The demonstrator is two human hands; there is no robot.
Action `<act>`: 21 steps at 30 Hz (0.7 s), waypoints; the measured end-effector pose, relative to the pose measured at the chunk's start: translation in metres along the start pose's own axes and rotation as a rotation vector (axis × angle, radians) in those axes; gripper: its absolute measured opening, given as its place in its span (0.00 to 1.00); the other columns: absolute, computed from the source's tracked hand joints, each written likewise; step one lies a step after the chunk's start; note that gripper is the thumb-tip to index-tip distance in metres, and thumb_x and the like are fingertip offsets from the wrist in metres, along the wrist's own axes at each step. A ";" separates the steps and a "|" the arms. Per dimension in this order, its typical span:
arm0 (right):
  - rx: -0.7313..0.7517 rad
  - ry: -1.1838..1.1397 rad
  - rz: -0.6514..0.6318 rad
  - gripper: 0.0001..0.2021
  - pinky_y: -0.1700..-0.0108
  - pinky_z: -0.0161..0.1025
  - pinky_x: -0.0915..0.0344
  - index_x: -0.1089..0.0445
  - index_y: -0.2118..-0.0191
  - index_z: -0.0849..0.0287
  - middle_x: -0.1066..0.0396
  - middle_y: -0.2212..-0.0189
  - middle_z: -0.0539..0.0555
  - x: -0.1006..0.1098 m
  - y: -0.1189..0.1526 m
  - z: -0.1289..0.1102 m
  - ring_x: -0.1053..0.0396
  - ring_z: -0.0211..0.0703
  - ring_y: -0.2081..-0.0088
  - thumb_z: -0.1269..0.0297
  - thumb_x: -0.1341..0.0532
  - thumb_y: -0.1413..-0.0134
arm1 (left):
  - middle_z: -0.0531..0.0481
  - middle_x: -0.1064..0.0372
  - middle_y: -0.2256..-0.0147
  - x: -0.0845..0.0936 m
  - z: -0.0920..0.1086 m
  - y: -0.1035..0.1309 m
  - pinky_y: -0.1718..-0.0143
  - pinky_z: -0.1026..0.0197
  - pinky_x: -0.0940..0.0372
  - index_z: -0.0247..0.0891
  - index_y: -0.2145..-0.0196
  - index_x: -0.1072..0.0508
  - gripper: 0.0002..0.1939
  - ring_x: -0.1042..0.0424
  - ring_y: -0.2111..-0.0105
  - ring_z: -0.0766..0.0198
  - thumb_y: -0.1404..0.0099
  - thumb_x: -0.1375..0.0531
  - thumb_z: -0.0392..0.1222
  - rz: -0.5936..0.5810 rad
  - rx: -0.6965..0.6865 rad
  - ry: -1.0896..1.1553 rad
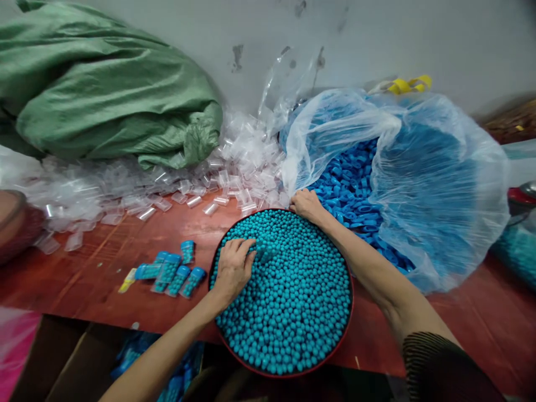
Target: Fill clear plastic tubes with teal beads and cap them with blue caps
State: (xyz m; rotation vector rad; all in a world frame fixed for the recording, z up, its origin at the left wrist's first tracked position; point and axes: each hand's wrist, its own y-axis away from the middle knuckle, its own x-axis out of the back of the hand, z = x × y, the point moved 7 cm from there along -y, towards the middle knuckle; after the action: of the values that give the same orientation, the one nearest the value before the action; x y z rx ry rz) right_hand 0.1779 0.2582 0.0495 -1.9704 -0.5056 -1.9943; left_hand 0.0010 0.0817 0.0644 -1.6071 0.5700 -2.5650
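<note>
A round basin with a red rim point(352, 296) is heaped with turquoise beads point(293, 296). Over its left part, my left hand point(233, 269) has its thumb and fingers closed on a small clear plastic tube point(264, 251), which lies among the beads and is hard to make out. My right hand point(309, 205) is at the basin's far rim, between loose clear tubes point(255, 181) and blue caps point(347, 181). Its fingers are curled, and anything in them is hidden. Several bead-filled tubes with blue caps point(167, 272) lie left of the basin.
The blue caps spill from a translucent plastic bag point(444, 195) on the right. A large green sack point(113, 95) rests behind the clear tubes. A small yellow item point(127, 281) lies on the red table point(96, 285). A reddish bowl point(19, 226) stands at far left.
</note>
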 end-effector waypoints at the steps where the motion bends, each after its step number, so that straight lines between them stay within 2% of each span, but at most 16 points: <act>1: -0.010 0.001 0.002 0.15 0.61 0.43 0.46 0.25 0.62 0.64 0.28 0.60 0.65 -0.001 0.000 0.001 0.37 0.54 0.55 0.61 0.47 0.43 | 0.44 0.30 0.60 -0.004 0.000 0.000 0.54 0.51 0.36 0.37 0.53 0.31 0.14 0.33 0.58 0.56 0.33 0.49 0.42 -0.020 0.010 -0.011; 4: -0.085 -0.030 0.057 0.18 0.60 0.43 0.45 0.27 0.58 0.65 0.29 0.59 0.65 -0.002 0.008 0.014 0.36 0.53 0.57 0.64 0.52 0.40 | 0.44 0.29 0.60 -0.017 0.000 0.001 0.55 0.52 0.35 0.36 0.51 0.33 0.16 0.32 0.59 0.56 0.34 0.47 0.45 -0.070 0.021 0.005; 7: -0.109 -0.100 0.090 0.18 0.59 0.41 0.43 0.27 0.56 0.64 0.28 0.60 0.63 -0.005 0.032 0.028 0.34 0.48 0.59 0.68 0.53 0.40 | 0.44 0.29 0.60 -0.031 0.000 0.002 0.56 0.54 0.34 0.36 0.51 0.33 0.17 0.30 0.59 0.56 0.36 0.44 0.45 -0.133 0.019 0.058; 11: 0.055 -0.264 0.048 0.19 0.58 0.38 0.39 0.26 0.58 0.60 0.26 0.63 0.56 -0.004 0.067 0.033 0.32 0.44 0.61 0.76 0.51 0.48 | 0.45 0.30 0.61 -0.040 0.003 0.003 0.58 0.56 0.33 0.38 0.51 0.34 0.17 0.30 0.60 0.57 0.37 0.43 0.43 -0.177 0.028 0.057; 13: 0.111 -0.416 0.107 0.20 0.57 0.37 0.37 0.26 0.58 0.59 0.26 0.63 0.55 0.004 0.075 0.040 0.31 0.43 0.61 0.77 0.51 0.50 | 0.46 0.30 0.60 -0.043 0.004 0.004 0.57 0.55 0.33 0.38 0.51 0.35 0.16 0.30 0.59 0.57 0.37 0.43 0.41 -0.189 0.046 0.057; 15: 0.034 -0.475 0.221 0.18 0.55 0.39 0.37 0.26 0.57 0.60 0.27 0.62 0.56 0.010 0.072 0.056 0.31 0.44 0.60 0.74 0.51 0.47 | 0.45 0.30 0.58 -0.046 0.004 0.005 0.56 0.55 0.33 0.38 0.51 0.35 0.16 0.30 0.58 0.56 0.37 0.43 0.40 -0.205 0.066 0.079; 17: -0.146 -0.420 0.284 0.17 0.52 0.43 0.38 0.28 0.54 0.64 0.28 0.59 0.61 0.007 0.063 0.076 0.32 0.48 0.57 0.67 0.49 0.44 | 0.44 0.30 0.56 -0.049 0.003 0.005 0.55 0.54 0.34 0.38 0.51 0.36 0.16 0.30 0.56 0.56 0.38 0.43 0.39 -0.215 0.083 0.112; 19: -0.297 -0.357 0.244 0.19 0.51 0.45 0.39 0.30 0.52 0.68 0.29 0.58 0.65 -0.005 0.052 0.089 0.33 0.51 0.55 0.60 0.46 0.44 | 0.45 0.30 0.55 -0.050 0.003 0.003 0.53 0.54 0.35 0.39 0.51 0.36 0.17 0.30 0.54 0.56 0.38 0.43 0.39 -0.220 0.101 0.148; 21: -0.330 -0.375 0.178 0.20 0.53 0.44 0.39 0.30 0.53 0.68 0.29 0.59 0.65 -0.017 0.044 0.091 0.33 0.50 0.56 0.58 0.45 0.45 | 0.45 0.30 0.55 -0.050 0.002 0.001 0.53 0.54 0.35 0.38 0.51 0.36 0.17 0.30 0.55 0.56 0.38 0.43 0.39 -0.237 0.126 0.186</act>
State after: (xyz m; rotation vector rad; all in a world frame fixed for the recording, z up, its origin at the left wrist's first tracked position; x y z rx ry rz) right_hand 0.2794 0.2590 0.0348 -2.5103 -0.0711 -1.6895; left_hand 0.0252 0.0927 0.0217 -1.4869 0.2320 -2.8764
